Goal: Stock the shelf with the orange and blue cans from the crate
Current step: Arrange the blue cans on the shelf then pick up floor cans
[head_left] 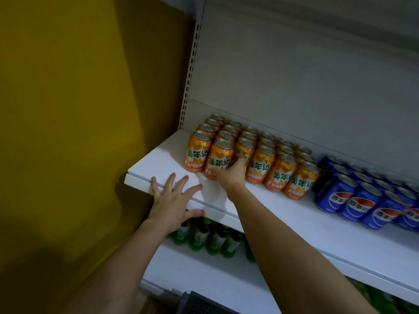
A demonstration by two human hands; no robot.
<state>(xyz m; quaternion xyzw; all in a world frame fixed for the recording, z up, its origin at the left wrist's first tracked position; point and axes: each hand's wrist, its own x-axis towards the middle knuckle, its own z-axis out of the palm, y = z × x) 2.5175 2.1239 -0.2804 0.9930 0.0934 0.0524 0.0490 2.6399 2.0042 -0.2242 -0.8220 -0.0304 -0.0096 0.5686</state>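
Mustard-yellow wall [68,109] filled the left of the view, meeting the perforated upright [190,71] of a white shelf unit. Next came the left hand [173,201], which lay flat with its fingers spread and straight on the front lip of the shelf [158,168], the thumb hooked over the edge; it held nothing. Beneath that lip, green bottles [204,236] stood in a row on the lower shelf [204,279], their lower parts partly hidden by the left forearm. Just right of the left hand, the right hand [231,173] reached in over the shelf edge and pressed against the front of the block of orange cans [249,150]; its fingers were curled between the second can from the left, the front orange can [218,159], and the can behind and to its right, though motion blur kept it unclear whether they truly closed round either one. All orange cans stood upright, packed in touching rows that ran back to the rear panel [294,75], at the left-centre of the shelf. Further right, touching the last orange row, blue cans [362,200] stood upright in similar rows that ran off the right edge of the view. At the bottom, below the right forearm, a dark corner of the crate [199,302] was visible, its contents out of sight.
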